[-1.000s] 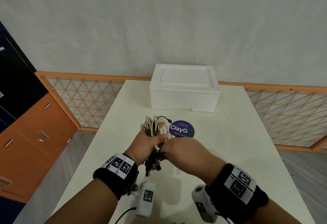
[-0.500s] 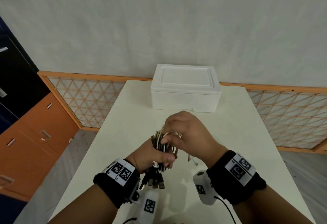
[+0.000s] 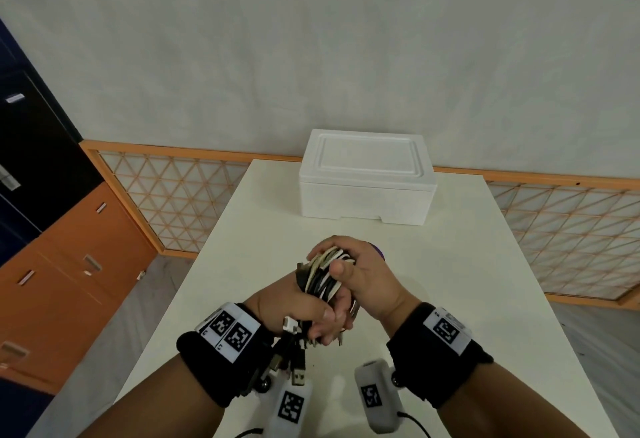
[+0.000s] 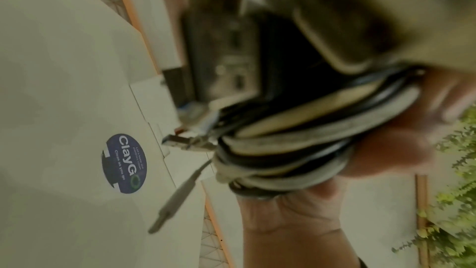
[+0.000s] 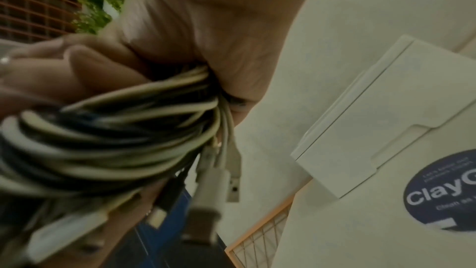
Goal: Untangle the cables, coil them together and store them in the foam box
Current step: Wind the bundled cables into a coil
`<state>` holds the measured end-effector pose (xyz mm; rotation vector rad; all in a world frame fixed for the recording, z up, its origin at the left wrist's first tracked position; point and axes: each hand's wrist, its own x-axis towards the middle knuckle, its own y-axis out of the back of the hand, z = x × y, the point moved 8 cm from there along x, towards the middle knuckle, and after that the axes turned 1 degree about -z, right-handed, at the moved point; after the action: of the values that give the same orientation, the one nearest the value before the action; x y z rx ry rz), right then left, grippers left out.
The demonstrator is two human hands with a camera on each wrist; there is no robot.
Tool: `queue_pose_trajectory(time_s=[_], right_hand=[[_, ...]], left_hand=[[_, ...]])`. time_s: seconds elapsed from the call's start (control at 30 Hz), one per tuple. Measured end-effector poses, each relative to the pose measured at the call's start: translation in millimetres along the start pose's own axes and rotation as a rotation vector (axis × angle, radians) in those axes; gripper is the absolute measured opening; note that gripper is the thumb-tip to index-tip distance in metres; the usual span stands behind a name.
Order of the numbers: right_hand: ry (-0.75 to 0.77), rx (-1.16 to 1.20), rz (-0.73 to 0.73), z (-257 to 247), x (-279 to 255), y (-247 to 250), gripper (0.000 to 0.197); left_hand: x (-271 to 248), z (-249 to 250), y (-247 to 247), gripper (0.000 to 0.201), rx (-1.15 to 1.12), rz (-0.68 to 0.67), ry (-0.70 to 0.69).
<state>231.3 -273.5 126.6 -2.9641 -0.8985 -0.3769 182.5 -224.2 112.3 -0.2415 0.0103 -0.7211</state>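
A bundle of black and white cables is held above the white table, coiled into loops. My left hand grips the lower part of the bundle, and several plug ends hang below its fist. My right hand wraps over the top of the coil, thumb across the loops. Close up, the cable coil and the loops show blurred, with loose USB plugs dangling. The white foam box stands at the table's far end with its lid on.
A round dark ClayGo sticker lies on the table under the hands, mostly hidden in the head view. An orange lattice railing runs behind the table. An orange and black cabinet stands at the left.
The right hand went from the near end of the bundle up over its top and now wraps the loops. The left hand kept its grip and the plug ends hang lower.
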Motion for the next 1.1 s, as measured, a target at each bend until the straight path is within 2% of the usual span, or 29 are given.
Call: queue_pose_trajectory(time_s=[0.07,0.2,0.23,0.3,0.37,0.4,0.5,0.57,0.7,0.87,0.97,1.1], right_hand=[[-0.043,-0.002,0.062,1,0,1,0.042],[-0.232,0.062,0.162,19,-2,0,0.049],[-0.26,0.058,0.173,23,0,1,0.05],[-0.262,-0.019,0.211,25,3,7,0.05],[-0.225,-0.237,0.263,26,6,22,0.057],[-0.224,-0.335,0.271,28,6,27,0.058],[-0.256,-0.43,0.268,35,4,34,0.062],[-0.268,-0.452,0.289,36,4,35,0.062],[-0.327,-0.414,0.294,44,6,32,0.063],[-0.37,-0.253,0.337,43,0,30,0.057],[-0.379,-0.196,0.316,45,-3,23,0.059],[-0.439,-0.094,0.281,49,-6,17,0.059]], left_hand=[[1,-1,1,0.009,-0.098,-0.02,-0.011],[5,-8,12,0.007,-0.224,-0.041,-0.055],[4,-12,18,0.01,-0.237,0.016,-0.047],[1,-25,35,0.014,-0.231,0.232,0.036],[-9,-34,55,0.011,-0.142,0.464,0.08],[-13,-36,60,0.008,-0.109,0.529,0.101],[-16,-40,53,0.02,-0.156,0.498,0.191],[-14,-38,46,0.031,-0.089,0.496,0.216],[-11,-28,52,0.022,0.15,0.723,0.189],[-7,-14,42,0.037,0.296,0.65,0.179],[-8,-8,40,0.028,0.312,0.589,0.152],[-8,0,40,0.035,0.33,0.489,0.123]])
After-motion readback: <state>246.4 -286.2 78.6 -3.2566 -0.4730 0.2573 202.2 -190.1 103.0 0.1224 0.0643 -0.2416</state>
